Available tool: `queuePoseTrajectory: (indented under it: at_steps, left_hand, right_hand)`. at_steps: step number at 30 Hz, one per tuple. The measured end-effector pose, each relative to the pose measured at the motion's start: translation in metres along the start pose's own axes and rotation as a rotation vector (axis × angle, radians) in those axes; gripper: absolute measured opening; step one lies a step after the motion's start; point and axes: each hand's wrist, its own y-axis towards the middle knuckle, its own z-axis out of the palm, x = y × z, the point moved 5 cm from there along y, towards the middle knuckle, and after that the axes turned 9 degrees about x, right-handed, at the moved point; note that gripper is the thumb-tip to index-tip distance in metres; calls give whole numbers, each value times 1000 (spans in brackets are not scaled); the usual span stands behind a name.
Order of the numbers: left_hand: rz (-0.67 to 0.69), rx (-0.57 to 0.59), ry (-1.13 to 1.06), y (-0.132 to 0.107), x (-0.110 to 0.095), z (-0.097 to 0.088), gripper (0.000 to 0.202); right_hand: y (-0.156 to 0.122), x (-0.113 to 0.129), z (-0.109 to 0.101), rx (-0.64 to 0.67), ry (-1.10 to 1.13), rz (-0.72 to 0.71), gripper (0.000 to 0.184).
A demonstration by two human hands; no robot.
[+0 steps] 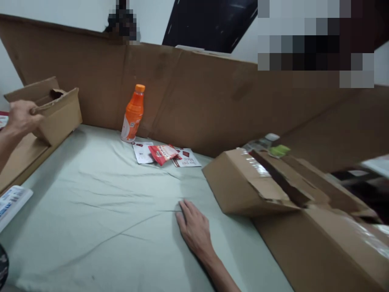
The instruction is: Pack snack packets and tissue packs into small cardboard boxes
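My left hand (pixel 20 117) is at the far left, fingers closed over the top flap of a small open cardboard box (pixel 60 115). My right hand (pixel 194 227) lies flat on the pale green cloth (pixel 100 211), fingers stretched out and together, holding nothing. It rests just left of a large opened cardboard box (pixel 258 182) with taped flaps. An orange drink bottle (pixel 133 114) stands upright against the cardboard wall. Beside it lie a red snack packet (pixel 162 153) and white sachets (pixel 185 159).
A tall cardboard wall (pixel 212 93) runs behind the table. A flat cardboard sheet (pixel 18 160) lies under the small box at left. A white labelled pack (pixel 12 202) sits at the left edge. A plastic bottle with a green label (pixel 273 147) lies behind the large box.
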Motion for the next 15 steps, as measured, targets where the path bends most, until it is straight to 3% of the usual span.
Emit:
queuePoseTrajectory:
  at_steps: [3, 5, 9, 12, 15]
  left_hand:
    - [85, -26, -28, -63, -10, -2, 76]
    - [193, 11, -78, -110, -24, 4, 65]
    - [559, 238, -285, -195, -78, 19, 27]
    - [708, 343, -319, -229, -121, 24, 23]
    - [772, 325, -313, -241, -149, 27, 26]
  right_hand:
    - [3, 7, -7, 33, 58, 14, 46]
    - [5, 10, -11, 44, 88, 25, 44]
    - [5, 10, -15, 40, 113, 29, 39]
    - [12, 2, -21, 34, 141, 23, 37]
    - [37, -7, -37, 20, 157, 8, 38]
